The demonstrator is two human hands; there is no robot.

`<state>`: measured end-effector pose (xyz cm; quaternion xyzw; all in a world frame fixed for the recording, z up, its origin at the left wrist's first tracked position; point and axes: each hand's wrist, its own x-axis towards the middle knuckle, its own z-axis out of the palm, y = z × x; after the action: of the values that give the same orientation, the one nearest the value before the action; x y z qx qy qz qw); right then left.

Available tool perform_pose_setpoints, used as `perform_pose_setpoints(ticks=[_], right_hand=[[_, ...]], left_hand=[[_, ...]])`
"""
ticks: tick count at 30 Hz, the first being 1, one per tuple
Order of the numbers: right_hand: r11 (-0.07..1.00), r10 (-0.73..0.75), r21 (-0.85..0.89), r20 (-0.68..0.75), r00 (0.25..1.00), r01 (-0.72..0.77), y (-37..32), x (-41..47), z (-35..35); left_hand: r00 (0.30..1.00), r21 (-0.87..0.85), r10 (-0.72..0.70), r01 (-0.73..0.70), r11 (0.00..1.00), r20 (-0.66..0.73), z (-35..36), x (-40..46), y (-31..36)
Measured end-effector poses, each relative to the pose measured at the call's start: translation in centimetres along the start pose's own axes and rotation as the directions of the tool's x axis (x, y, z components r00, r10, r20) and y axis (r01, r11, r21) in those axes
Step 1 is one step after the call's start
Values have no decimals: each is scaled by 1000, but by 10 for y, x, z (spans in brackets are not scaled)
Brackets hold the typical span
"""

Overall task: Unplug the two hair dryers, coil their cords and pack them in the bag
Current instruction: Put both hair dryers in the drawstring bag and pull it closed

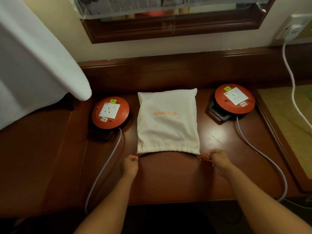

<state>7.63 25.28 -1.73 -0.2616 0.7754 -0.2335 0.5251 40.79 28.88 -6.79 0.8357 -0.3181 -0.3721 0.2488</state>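
A cream drawstring bag (167,122) with orange lettering lies flat in the middle of the dark wooden table (168,179), its gathered mouth toward me. My left hand (129,166) pinches the orange drawstring (135,157) at the bag's left corner. My right hand (220,160) pinches the orange drawstring (205,157) at the right corner. No hair dryer shows; the bag bulges a little, and its contents are hidden.
Two orange extension reels with empty white sockets flank the bag, one at the left (110,113) and one at the right (235,98); their grey cords (108,162) run off the table's front edge. A white cloth (33,61) hangs at the left. A wall plug (293,31) sits at upper right.
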Motion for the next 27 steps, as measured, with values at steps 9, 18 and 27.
perform_pose_setpoints(ticks=[9,18,27], right_hand=[[689,24,715,136,990,-115,-10,7,-43],[554,56,826,92,994,-108,-30,16,-71],[677,117,735,-86,989,-17,-14,43,-94]], left_hand=[[990,-267,0,-39,963,-144,-25,-25,13],[971,-393,-87,-7,920,-222,-56,-31,16],[943,-284,-147,59,957,-299,-64,-16,3]])
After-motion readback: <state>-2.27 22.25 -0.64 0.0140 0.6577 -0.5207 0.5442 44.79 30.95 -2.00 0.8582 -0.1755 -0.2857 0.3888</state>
